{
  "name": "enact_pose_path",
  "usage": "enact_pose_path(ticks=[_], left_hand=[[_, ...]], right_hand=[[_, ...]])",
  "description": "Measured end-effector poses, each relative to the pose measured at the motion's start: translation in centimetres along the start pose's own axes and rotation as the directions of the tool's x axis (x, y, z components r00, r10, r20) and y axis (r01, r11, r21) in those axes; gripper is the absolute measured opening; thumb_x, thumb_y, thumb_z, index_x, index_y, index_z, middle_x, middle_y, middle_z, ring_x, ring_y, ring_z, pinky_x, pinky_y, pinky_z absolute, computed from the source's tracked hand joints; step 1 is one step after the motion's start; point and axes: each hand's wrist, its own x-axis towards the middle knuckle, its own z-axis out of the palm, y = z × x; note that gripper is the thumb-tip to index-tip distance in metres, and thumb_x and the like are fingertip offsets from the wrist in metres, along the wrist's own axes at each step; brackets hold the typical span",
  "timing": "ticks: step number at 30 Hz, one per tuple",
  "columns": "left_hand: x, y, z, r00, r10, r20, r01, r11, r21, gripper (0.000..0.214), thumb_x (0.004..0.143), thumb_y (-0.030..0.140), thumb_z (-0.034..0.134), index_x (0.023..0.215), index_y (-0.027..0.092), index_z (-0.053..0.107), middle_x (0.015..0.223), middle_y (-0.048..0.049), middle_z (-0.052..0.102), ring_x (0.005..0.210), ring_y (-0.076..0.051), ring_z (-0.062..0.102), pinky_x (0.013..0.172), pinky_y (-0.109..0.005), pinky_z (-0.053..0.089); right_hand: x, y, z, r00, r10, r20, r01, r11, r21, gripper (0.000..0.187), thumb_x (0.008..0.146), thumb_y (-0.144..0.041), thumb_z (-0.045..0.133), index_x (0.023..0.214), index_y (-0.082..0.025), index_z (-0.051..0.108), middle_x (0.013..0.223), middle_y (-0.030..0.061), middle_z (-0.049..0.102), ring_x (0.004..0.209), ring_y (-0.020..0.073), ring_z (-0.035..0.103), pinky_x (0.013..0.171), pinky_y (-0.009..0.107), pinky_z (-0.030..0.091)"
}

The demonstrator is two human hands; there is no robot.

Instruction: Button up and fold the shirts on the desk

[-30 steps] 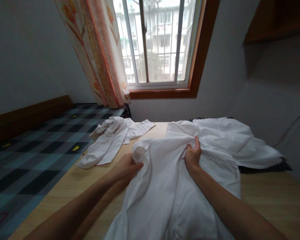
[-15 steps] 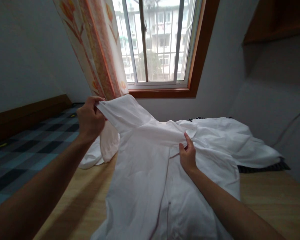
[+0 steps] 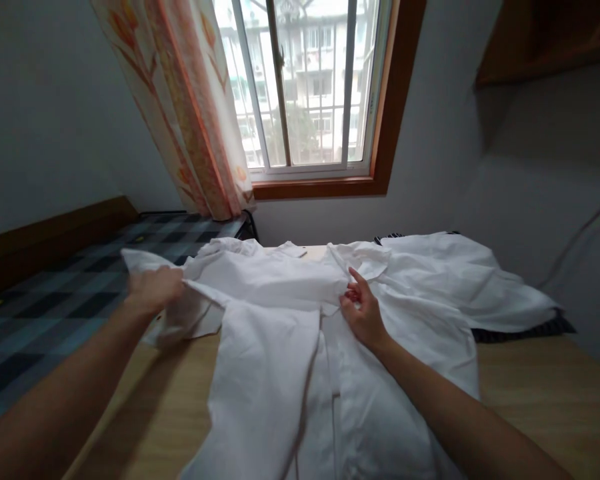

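Note:
A white garment with a collar and long sleeves, like a shirt or coat [image 3: 265, 360], lies spread on the wooden table [image 3: 180, 393], its front opening running down the middle. My left hand [image 3: 155, 290] is closed on its left sleeve, which is stretched out to the left and slightly raised; the hand is a little blurred. Close to the collar, my right hand [image 3: 364, 310] pinches the cloth at the upper front edge, index finger pointing up. The other sleeve [image 3: 510, 300] lies out to the right over a dark striped cloth [image 3: 525, 335].
On the left is a bed with a blue-black checked cover [image 3: 35, 307]. Behind the table are a window [image 3: 305, 100] with a wooden frame and a flowered curtain [image 3: 180, 120]. A wooden shelf [image 3: 545, 60] juts out at the upper right; other white cloth [image 3: 230, 245] lies behind the garment.
My left hand has lowered and moved left, bringing the raised sleeve down toward the table. My right hand has shifted slightly left with the front edge of the garment. The view has turned slightly.

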Motion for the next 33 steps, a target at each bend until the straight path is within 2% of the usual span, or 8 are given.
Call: enact_pose_path(ticks=[2,6,9,15,20,23,28,33], left_hand=[[-0.2,0.6,0.5,0.987,-0.022,0.160,0.011,0.998,0.068,0.002,0.066,0.012,0.064,0.067,0.014,0.063,0.083,-0.0158,0.071,0.090,-0.037,0.066,0.080,-0.051,0.047],[-1.1,5.1,-0.7,0.986,0.164,-0.021,-0.162,0.984,0.072,0.009,0.073,0.018,0.062,0.079,0.018,0.068,0.079,-0.0125,0.070,0.081,-0.033,0.066,0.075,-0.042,0.048],[-2.6,11.0,-2.3,0.924,0.358,-0.132,-0.373,0.920,-0.118,0.031,0.085,0.039,0.056,0.108,0.020,0.067,0.094,-0.0139,0.071,0.089,-0.034,0.066,0.078,-0.041,0.047],[-7.2,23.5,-2.5,0.797,0.601,-0.049,-0.536,0.669,-0.515,0.083,0.078,0.071,0.054,0.144,0.024,0.039,0.093,-0.0089,0.071,0.094,-0.031,0.066,0.079,-0.034,0.045],[-7.5,29.1,0.8,0.798,0.595,-0.091,-0.543,0.647,-0.535,0.078,0.077,0.031,0.067,0.147,0.019,0.034,0.093,-0.0132,0.070,0.089,-0.033,0.067,0.076,-0.037,0.046],[-4.8,29.3,1.5,0.849,0.509,-0.144,-0.396,0.432,-0.810,0.053,0.077,0.008,0.054,0.128,0.017,0.052,0.077,-0.0061,0.066,0.080,-0.024,0.067,0.076,-0.034,0.048],[0.9,25.2,-0.5,0.942,0.332,0.055,0.174,-0.339,-0.924,0.044,0.077,0.005,0.048,0.118,0.017,0.049,0.064,0.0034,0.055,0.055,-0.013,0.060,0.061,-0.026,0.051],[5.5,19.6,-0.5,0.977,0.130,0.167,0.211,-0.529,-0.822,0.041,0.072,0.002,0.050,0.109,0.019,0.047,0.060,0.0058,0.050,0.047,-0.009,0.053,0.052,-0.019,0.046]], right_hand=[[0.1,0.0,0.2,0.999,0.019,-0.048,-0.017,0.998,0.057,0.060,0.080,-0.025,0.057,0.139,-0.023,0.043,0.100,0.0036,0.066,0.071,0.0132,0.056,0.068,0.029,0.050],[0.3,-0.4,0.5,0.992,0.030,-0.123,-0.024,0.999,0.048,0.053,0.080,-0.025,0.056,0.132,-0.022,0.046,0.097,0.0038,0.065,0.068,0.0135,0.055,0.066,0.030,0.050],[1.1,-0.7,-0.2,0.969,-0.002,-0.247,-0.014,0.998,-0.063,0.048,0.078,-0.027,0.055,0.125,-0.020,0.051,0.104,0.0065,0.061,0.074,0.0158,0.055,0.069,0.032,0.050],[3.9,0.0,-4.0,0.888,-0.033,-0.458,-0.126,0.942,-0.312,0.051,0.073,-0.034,0.056,0.120,-0.017,0.053,0.115,0.0128,0.051,0.092,0.0239,0.054,0.078,0.039,0.049],[6.7,1.1,-6.7,0.896,0.085,-0.437,-0.250,0.908,-0.336,0.064,0.070,-0.037,0.061,0.128,-0.016,0.046,0.122,0.0161,0.050,0.092,0.0248,0.058,0.084,0.040,0.050],[9.0,2.2,-7.8,0.881,0.277,-0.384,-0.416,0.841,-0.347,0.069,0.068,-0.038,0.068,0.129,-0.018,0.045,0.108,0.0122,0.059,0.090,0.0257,0.061,0.088,0.042,0.049],[12.5,4.0,-7.9,0.787,0.505,-0.353,-0.538,0.843,0.005,0.057,0.065,-0.024,0.070,0.118,-0.022,0.050,0.079,0.0008,0.062,0.070,0.0202,0.063,0.064,0.033,0.055],[15.2,2.8,-9.5,0.802,0.453,-0.390,-0.439,0.889,0.130,0.044,0.069,-0.021,0.060,0.112,-0.023,0.052,0.068,-0.0052,0.053,0.054,0.0110,0.053,0.049,0.020,0.047]])
